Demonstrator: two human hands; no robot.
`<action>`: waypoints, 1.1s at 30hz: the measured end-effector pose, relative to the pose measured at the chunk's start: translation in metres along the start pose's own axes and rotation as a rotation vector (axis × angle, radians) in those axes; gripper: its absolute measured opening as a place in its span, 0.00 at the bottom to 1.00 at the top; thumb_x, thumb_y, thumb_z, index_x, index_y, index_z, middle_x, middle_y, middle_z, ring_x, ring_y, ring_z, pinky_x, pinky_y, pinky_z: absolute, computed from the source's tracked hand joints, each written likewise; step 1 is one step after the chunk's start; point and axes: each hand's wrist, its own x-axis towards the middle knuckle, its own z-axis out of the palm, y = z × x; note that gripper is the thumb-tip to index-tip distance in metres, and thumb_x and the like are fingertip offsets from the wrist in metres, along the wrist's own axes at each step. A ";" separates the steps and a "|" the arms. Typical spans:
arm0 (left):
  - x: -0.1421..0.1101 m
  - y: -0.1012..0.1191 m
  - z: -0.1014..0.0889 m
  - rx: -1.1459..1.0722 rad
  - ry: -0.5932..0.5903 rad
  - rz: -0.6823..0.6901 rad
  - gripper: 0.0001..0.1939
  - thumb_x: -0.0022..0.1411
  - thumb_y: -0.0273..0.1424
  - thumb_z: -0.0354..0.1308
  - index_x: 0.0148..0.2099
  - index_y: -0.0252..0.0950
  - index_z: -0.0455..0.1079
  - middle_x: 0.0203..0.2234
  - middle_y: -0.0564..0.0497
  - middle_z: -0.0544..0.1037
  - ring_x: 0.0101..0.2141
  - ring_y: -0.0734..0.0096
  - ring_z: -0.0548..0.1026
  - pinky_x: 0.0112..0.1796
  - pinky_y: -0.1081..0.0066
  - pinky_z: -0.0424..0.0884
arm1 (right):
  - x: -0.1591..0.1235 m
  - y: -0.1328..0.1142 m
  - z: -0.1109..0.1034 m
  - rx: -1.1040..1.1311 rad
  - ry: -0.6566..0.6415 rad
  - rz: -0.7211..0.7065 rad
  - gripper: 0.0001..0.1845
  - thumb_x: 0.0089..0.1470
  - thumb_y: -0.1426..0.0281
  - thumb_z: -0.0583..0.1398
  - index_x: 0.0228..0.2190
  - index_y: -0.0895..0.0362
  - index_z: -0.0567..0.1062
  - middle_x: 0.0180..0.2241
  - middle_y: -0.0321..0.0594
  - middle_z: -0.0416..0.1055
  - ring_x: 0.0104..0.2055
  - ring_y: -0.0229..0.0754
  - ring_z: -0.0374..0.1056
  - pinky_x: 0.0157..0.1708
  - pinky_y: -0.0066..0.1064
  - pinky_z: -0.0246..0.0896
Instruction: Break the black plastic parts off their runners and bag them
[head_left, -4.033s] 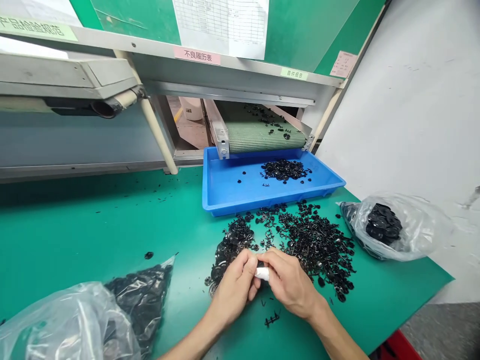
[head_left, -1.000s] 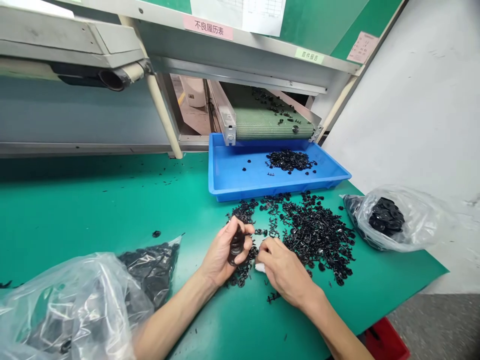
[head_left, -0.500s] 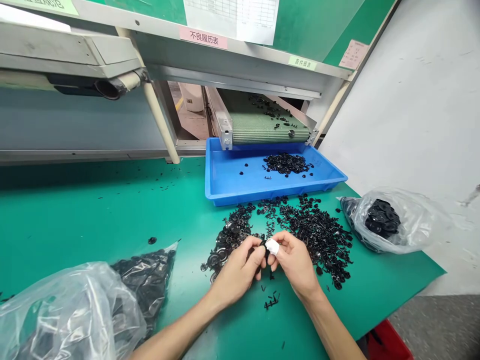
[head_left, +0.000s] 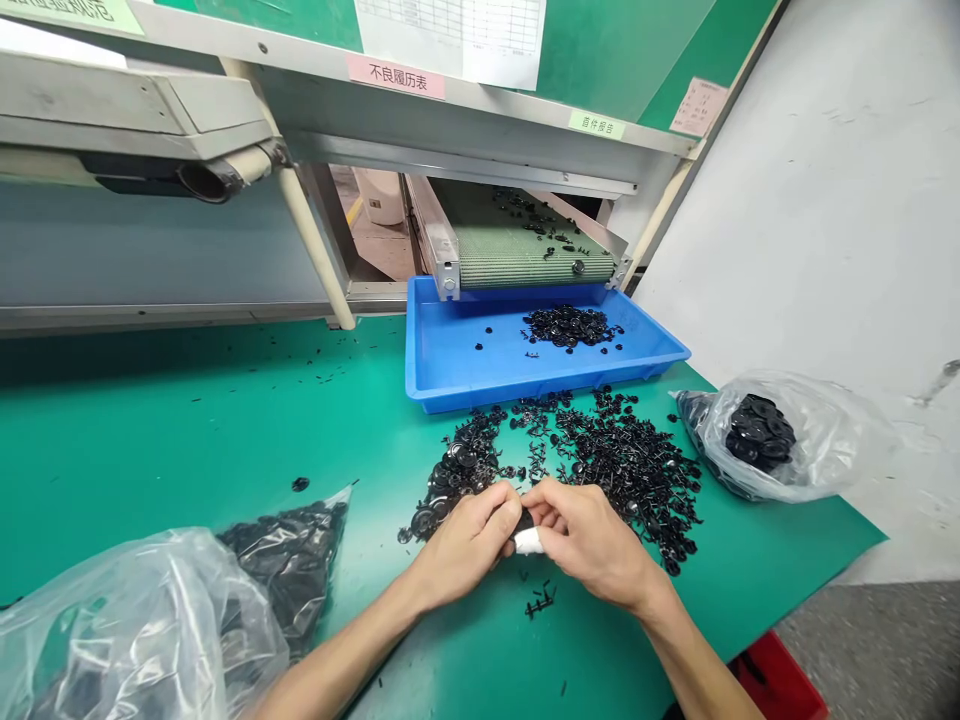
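My left hand and my right hand meet just in front of a heap of small black plastic parts on the green table. Both are closed in a pinch on one small black part held between them. A white wrap covers a fingertip of my right hand. A single black sprue piece lies on the table just below my hands.
A blue tray with more black parts stands behind the heap, under the end of a green conveyor belt. Clear bags holding black parts lie at the near left and far right. The table edge runs close on the right.
Both hands have come a little nearer to me and closed tighter together on the part; half a second ago my right hand was raised with the white fingertip showing on top.
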 end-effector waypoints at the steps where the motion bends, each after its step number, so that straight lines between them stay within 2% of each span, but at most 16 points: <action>1: 0.000 0.000 0.000 0.015 -0.007 0.003 0.18 0.68 0.41 0.42 0.28 0.39 0.60 0.18 0.57 0.66 0.21 0.73 0.62 0.23 0.74 0.57 | 0.000 0.001 0.000 0.000 -0.012 -0.002 0.15 0.47 0.83 0.53 0.33 0.56 0.74 0.27 0.33 0.74 0.27 0.35 0.67 0.27 0.25 0.61; 4: 0.001 0.000 0.001 0.059 -0.003 0.020 0.18 0.68 0.40 0.43 0.27 0.39 0.60 0.18 0.58 0.66 0.21 0.72 0.63 0.25 0.73 0.56 | 0.002 0.005 0.004 0.051 0.000 0.025 0.14 0.45 0.83 0.53 0.30 0.56 0.73 0.25 0.32 0.74 0.26 0.34 0.67 0.26 0.24 0.61; 9: 0.000 -0.003 0.005 0.064 0.032 0.023 0.18 0.69 0.39 0.42 0.28 0.39 0.61 0.17 0.58 0.66 0.21 0.73 0.63 0.25 0.73 0.56 | 0.002 0.012 0.018 0.116 0.129 0.059 0.09 0.47 0.81 0.55 0.26 0.55 0.70 0.21 0.30 0.71 0.21 0.34 0.67 0.22 0.23 0.60; 12: 0.000 -0.003 0.006 -0.033 0.081 -0.016 0.18 0.68 0.40 0.43 0.28 0.39 0.62 0.18 0.57 0.67 0.20 0.74 0.63 0.23 0.75 0.57 | 0.004 0.015 0.021 0.110 0.131 0.016 0.10 0.52 0.80 0.53 0.30 0.55 0.72 0.22 0.32 0.73 0.23 0.34 0.69 0.24 0.24 0.63; 15: 0.002 -0.001 0.004 -0.202 0.151 -0.087 0.18 0.67 0.42 0.46 0.27 0.38 0.61 0.17 0.58 0.66 0.17 0.77 0.61 0.18 0.77 0.56 | 0.013 0.020 0.016 0.091 0.119 0.006 0.12 0.56 0.79 0.50 0.35 0.56 0.71 0.23 0.33 0.73 0.24 0.35 0.70 0.26 0.25 0.66; 17: 0.004 0.001 0.000 -0.384 0.212 -0.109 0.16 0.66 0.42 0.49 0.29 0.38 0.61 0.17 0.58 0.67 0.16 0.79 0.60 0.15 0.80 0.54 | 0.025 0.024 0.009 -0.038 0.141 -0.048 0.14 0.55 0.81 0.49 0.36 0.57 0.71 0.28 0.36 0.73 0.29 0.36 0.71 0.32 0.28 0.67; 20: 0.007 0.000 -0.010 -0.767 0.309 -0.093 0.13 0.63 0.39 0.54 0.31 0.37 0.61 0.17 0.57 0.69 0.15 0.79 0.63 0.12 0.83 0.51 | 0.049 0.025 0.003 -0.327 0.152 -0.193 0.18 0.52 0.85 0.48 0.37 0.58 0.73 0.42 0.45 0.71 0.43 0.42 0.69 0.45 0.35 0.65; 23: 0.012 -0.004 -0.022 -1.021 0.399 -0.056 0.12 0.59 0.36 0.60 0.31 0.37 0.61 0.16 0.56 0.69 0.16 0.78 0.67 0.11 0.85 0.52 | 0.078 0.021 0.010 -0.513 0.134 -0.240 0.22 0.56 0.84 0.48 0.45 0.58 0.73 0.50 0.48 0.68 0.51 0.44 0.64 0.51 0.38 0.61; 26: 0.015 -0.008 -0.034 -1.089 0.489 -0.014 0.13 0.56 0.36 0.63 0.32 0.37 0.61 0.18 0.58 0.70 0.16 0.80 0.67 0.10 0.86 0.54 | 0.096 0.017 0.022 -0.672 0.025 -0.267 0.25 0.57 0.83 0.49 0.52 0.53 0.70 0.56 0.44 0.65 0.57 0.48 0.57 0.53 0.44 0.58; 28: 0.016 -0.010 -0.041 -1.122 0.537 0.019 0.15 0.54 0.37 0.65 0.33 0.38 0.61 0.20 0.58 0.70 0.17 0.81 0.68 0.10 0.87 0.56 | 0.098 0.019 0.025 -0.750 -0.050 -0.258 0.27 0.56 0.84 0.50 0.53 0.52 0.70 0.58 0.44 0.64 0.59 0.50 0.55 0.53 0.48 0.55; 33: 0.018 -0.016 -0.051 -1.196 0.601 0.077 0.17 0.54 0.41 0.66 0.34 0.38 0.61 0.23 0.56 0.72 0.20 0.79 0.70 0.11 0.87 0.59 | 0.073 0.038 0.006 -0.803 -0.032 -0.216 0.27 0.54 0.87 0.49 0.48 0.54 0.73 0.56 0.44 0.66 0.57 0.49 0.58 0.53 0.46 0.53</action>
